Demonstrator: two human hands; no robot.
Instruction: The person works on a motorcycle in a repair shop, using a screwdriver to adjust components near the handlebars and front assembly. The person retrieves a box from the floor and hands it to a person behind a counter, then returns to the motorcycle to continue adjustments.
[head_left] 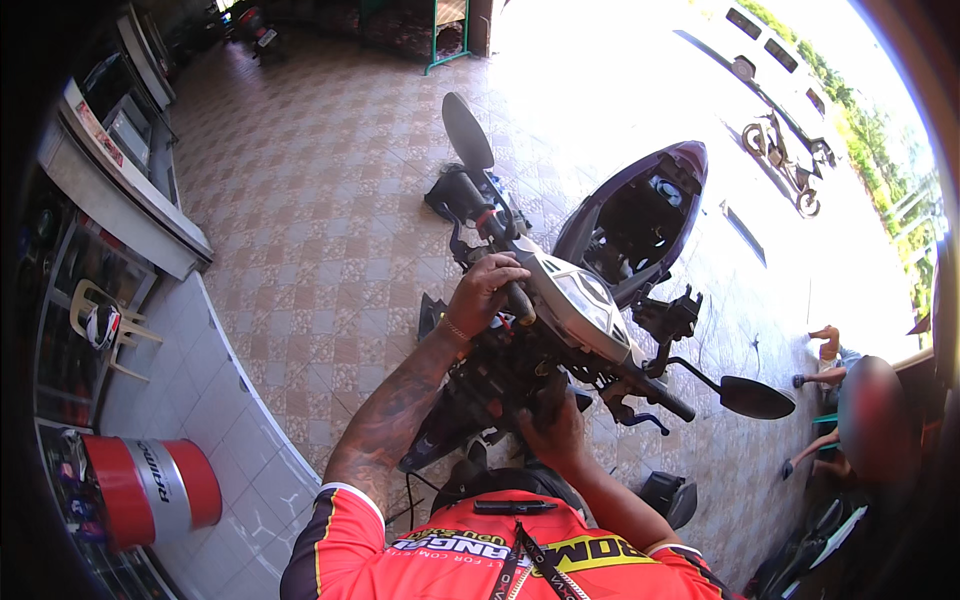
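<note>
A partly stripped motorcycle stands in front of me. Its white-and-black handlebar cover runs slantwise from upper left to lower right. My left hand is closed on the near left edge of that cover, fingers curled; a short dark piece with a tan end sits right beside it. Lower down, my right hand reaches in among dark parts and wiring below the handlebar, its fingertips hidden. Past the cover is the open purple front fairing. The left mirror, right mirror and blue brake lever stick out.
A red and grey drum and a cream plastic chair stand at left by glass cases. At right a person sits low. A dark box-like part lies on the tiled floor. Outside are another motorcycle and a white van.
</note>
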